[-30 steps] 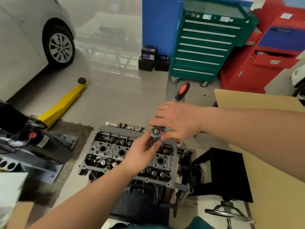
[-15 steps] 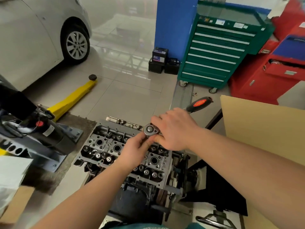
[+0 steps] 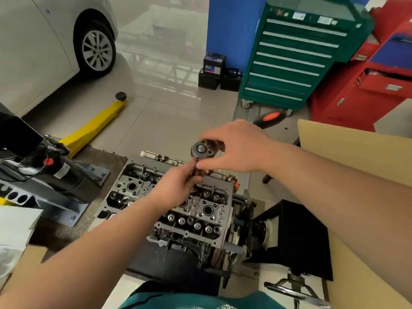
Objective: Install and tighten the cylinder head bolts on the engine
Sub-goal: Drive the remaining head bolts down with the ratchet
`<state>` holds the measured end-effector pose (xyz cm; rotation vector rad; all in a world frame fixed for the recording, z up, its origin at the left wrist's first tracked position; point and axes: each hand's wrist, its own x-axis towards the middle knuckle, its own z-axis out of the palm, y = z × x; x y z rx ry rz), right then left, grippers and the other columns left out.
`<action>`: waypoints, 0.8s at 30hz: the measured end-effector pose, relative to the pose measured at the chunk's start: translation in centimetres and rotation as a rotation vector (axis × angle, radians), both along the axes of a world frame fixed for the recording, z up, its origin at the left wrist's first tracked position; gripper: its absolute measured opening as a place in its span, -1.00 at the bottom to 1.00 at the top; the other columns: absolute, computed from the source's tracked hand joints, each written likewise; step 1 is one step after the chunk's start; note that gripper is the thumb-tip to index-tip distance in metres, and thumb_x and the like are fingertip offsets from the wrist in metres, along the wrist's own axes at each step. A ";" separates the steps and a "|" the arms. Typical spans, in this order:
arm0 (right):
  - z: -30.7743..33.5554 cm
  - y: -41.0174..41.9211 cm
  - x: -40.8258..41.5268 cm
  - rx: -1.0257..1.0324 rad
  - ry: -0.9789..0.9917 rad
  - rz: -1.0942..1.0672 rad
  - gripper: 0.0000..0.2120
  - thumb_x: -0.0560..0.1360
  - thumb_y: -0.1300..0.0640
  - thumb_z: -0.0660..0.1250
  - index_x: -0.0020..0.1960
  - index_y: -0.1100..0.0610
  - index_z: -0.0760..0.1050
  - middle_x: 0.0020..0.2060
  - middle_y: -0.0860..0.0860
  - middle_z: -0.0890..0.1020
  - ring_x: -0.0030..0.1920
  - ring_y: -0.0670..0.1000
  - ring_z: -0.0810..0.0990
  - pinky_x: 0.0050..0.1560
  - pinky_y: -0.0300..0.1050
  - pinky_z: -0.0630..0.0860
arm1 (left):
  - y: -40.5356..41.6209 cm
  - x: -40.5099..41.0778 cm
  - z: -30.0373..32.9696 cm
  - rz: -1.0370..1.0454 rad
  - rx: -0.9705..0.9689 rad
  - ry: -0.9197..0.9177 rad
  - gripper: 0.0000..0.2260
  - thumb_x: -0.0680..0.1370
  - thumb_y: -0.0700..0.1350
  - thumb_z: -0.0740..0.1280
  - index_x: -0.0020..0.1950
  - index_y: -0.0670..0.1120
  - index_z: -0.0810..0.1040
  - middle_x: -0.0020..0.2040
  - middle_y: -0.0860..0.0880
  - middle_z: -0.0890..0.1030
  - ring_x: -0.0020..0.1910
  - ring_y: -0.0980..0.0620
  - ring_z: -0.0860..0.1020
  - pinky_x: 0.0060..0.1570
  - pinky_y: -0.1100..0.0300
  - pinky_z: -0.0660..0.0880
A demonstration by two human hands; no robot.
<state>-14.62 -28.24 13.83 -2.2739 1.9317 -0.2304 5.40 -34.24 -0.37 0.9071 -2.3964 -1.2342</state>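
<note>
Ratchet handle (image 3: 268, 118) swung rightward; two hands, one ratchet.

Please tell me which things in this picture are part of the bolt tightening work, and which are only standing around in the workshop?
In use:
- ratchet wrench, held by the right hand
- socket piece under its head, pinched by the left hand
- cylinder head on the engine

Standing around:
- yellow floor jack
- green tool cabinet
- red cabinet
- batteries
- white car
</note>
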 end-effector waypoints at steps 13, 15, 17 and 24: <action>-0.7 -2.2 4.9 0.156 -0.185 -0.304 -0.50 0.36 -0.51 0.33 0.10 -0.19 0.58 -0.18 -0.19 0.63 -0.14 -0.14 0.57 -0.11 -0.03 0.58 | -8.8 3.7 0.0 -0.279 0.109 -0.034 -0.67 0.61 -0.21 0.45 0.02 0.27 0.59 -0.02 0.15 0.67 0.03 0.16 0.64 0.02 0.44 0.51; -0.9 -2.5 5.4 0.165 -0.185 -0.331 -0.51 0.36 -0.51 0.35 0.10 -0.20 0.58 -0.20 -0.21 0.62 -0.16 -0.17 0.55 -0.12 -0.05 0.56 | -9.3 3.8 -0.5 -0.301 0.145 -0.035 -0.79 0.61 -0.21 0.44 0.05 0.13 0.61 0.00 0.04 0.68 0.05 0.08 0.66 0.07 0.31 0.58; -1.1 -2.6 5.8 0.164 -0.181 -0.362 -0.52 0.35 -0.51 0.36 0.08 -0.21 0.58 -0.21 -0.23 0.60 -0.17 -0.19 0.53 -0.15 -0.07 0.54 | -9.6 3.8 -0.7 -0.335 0.151 -0.040 -0.87 0.61 -0.22 0.44 0.07 0.01 0.61 0.00 -0.07 0.68 0.02 -0.03 0.65 0.09 0.14 0.59; -1.9 -2.6 7.2 0.188 -0.183 -0.423 -0.51 0.32 -0.56 0.32 0.02 -0.23 0.57 -0.24 -0.22 0.62 -0.20 -0.18 0.55 -0.18 -0.06 0.53 | -10.0 4.3 -1.7 -0.394 0.150 -0.019 -0.92 0.62 -0.24 0.42 0.04 -0.07 0.58 -0.10 0.01 0.60 -0.12 0.06 0.58 -0.10 0.29 0.50</action>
